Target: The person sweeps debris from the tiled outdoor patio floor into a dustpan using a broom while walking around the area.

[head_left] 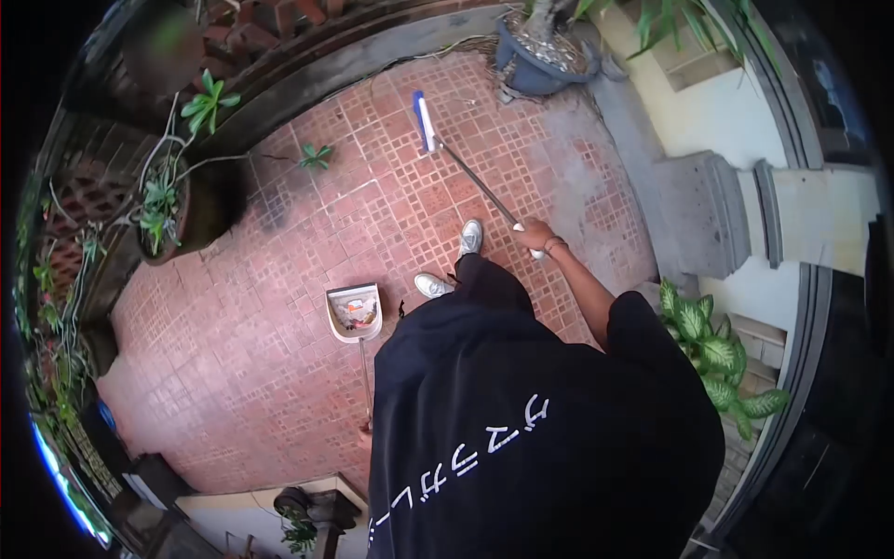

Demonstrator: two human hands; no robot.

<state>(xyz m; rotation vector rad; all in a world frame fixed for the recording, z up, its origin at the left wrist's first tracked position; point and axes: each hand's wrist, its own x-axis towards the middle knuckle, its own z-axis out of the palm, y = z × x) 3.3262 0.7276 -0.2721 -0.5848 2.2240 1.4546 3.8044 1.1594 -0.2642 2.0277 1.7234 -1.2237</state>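
My right hand (534,237) is wrapped round the handle of a broom (480,186). The broom's blue and white head (424,122) rests on the red tiled floor ahead of my feet. At the left, my left hand (365,435) holds the thin handle of a long-handled dustpan (355,313); only part of this hand shows beside my dark shirt. The pale dustpan sits on the tiles left of my shoes, with small bits of litter (356,311) inside it.
A large dark pot (535,65) with a tree trunk stands at the far wall. Another potted plant (166,219) is on the left, its branches reaching over the tiles. Stone pillar bases (703,214) and a leafy plant (717,354) line the right side.
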